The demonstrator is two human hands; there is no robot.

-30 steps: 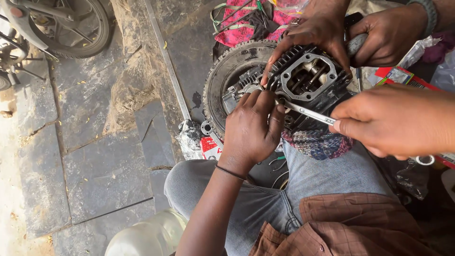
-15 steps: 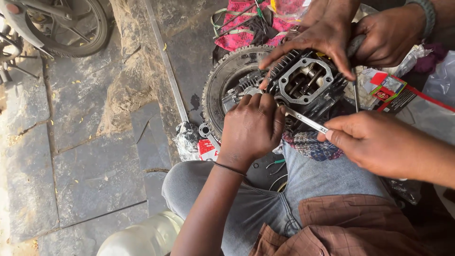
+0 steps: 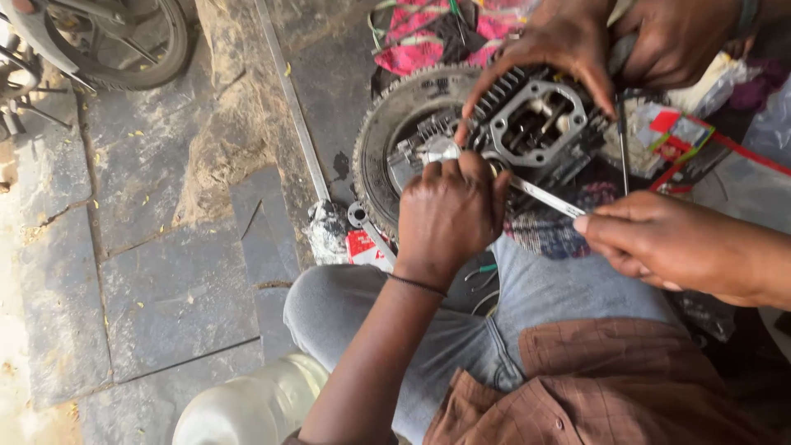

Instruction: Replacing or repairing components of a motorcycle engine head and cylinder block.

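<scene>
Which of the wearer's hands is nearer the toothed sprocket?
Left. The left hand rests against the sprocket beside the engine head; the right hand holds a thin tool, farther right.

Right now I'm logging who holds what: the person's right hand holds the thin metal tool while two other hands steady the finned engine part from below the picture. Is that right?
Not quite. In the head view the two other hands reach in from the top of the picture, not from below, to steady the finned engine part. The right hand does hold the thin metal tool.
</scene>
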